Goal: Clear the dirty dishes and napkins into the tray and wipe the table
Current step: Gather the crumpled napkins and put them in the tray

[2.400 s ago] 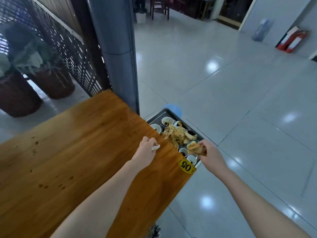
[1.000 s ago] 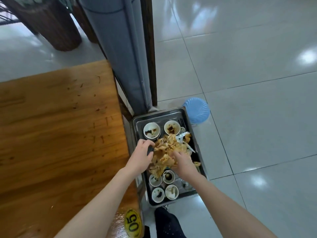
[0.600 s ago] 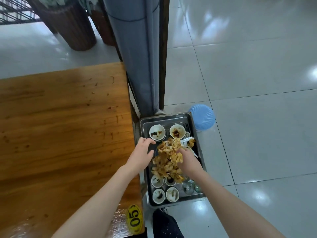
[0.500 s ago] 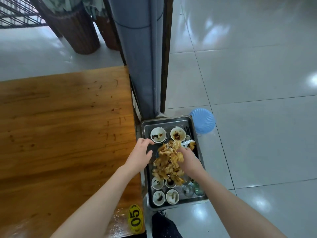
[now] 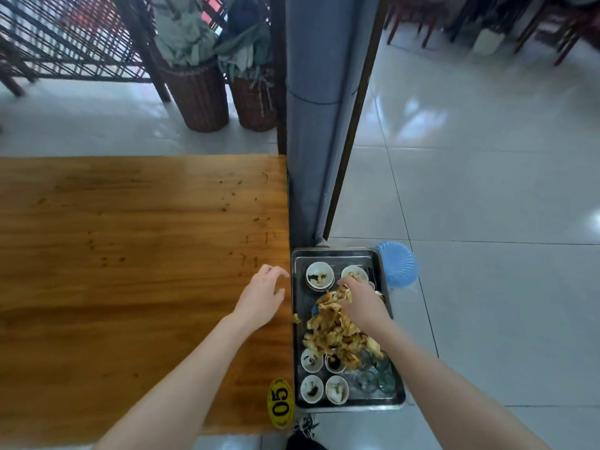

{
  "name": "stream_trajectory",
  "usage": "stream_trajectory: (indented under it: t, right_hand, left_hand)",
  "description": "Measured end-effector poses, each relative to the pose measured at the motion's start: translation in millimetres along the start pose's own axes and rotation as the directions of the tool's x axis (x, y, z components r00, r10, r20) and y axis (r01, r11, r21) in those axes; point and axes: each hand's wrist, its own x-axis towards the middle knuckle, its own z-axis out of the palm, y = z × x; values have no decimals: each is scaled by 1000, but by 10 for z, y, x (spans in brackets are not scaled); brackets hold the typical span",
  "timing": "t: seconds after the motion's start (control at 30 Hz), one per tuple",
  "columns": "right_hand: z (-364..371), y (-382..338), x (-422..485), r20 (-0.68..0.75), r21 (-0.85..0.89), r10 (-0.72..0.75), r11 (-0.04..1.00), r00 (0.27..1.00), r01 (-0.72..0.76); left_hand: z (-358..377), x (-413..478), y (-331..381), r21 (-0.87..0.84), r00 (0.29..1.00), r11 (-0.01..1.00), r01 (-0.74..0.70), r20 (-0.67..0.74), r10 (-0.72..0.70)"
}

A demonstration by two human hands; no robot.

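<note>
We note the left hand (image 5: pixel 263 298) loosely spread over the table (image 5: pixel 130 254) edge, the right hand (image 5: pixel 360 302) laid straight-fingered on napkins (image 5: pixel 328 332) heaped in the tray (image 5: pixel 334 258).

The long wooden table (image 5: pixel 130 254) has a glossy top with small dark specks (image 5: pixel 224 208) scattered over its far right part, and a yellow oval number tag (image 5: pixel 281 403) reading 05 at its near right corner. Just right of the table's right edge and lower down sits a metal tray (image 5: pixel 324 254), holding small dirty white bowls (image 5: pixel 319 276) at its far and near ends, a heap of stained napkins (image 5: pixel 328 332) in the middle and glasses (image 5: pixel 373 381) at the near right; what it rests on is hidden. The pale tiled floor (image 5: pixel 487 222) carries a blue stool (image 5: pixel 397 267) at the tray's far right corner and two woven planters (image 5: pixel 198 95) beyond the table.
</note>
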Motion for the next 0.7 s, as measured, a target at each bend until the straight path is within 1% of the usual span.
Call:
stream_trajectory:
  t: [0.23, 0.43, 0.7]
  right_hand:
    - [107, -612, -210, -72, -74, -134, 989, 988, 129]
    - [387, -1308, -504, -57, -162, -272, 952, 960, 260]
    - [926, -2379, -931, 0, -232, -394, 894, 919, 383]
  left_hand:
    - [-398, -436, -332, 71, 992, 997, 36, -126, -26]
    - [-756, -968, -905, 117, 981, 989, 92, -183, -70]
    - [-1330, -1854, -1830, 129, 950, 971, 202, -265, -163]
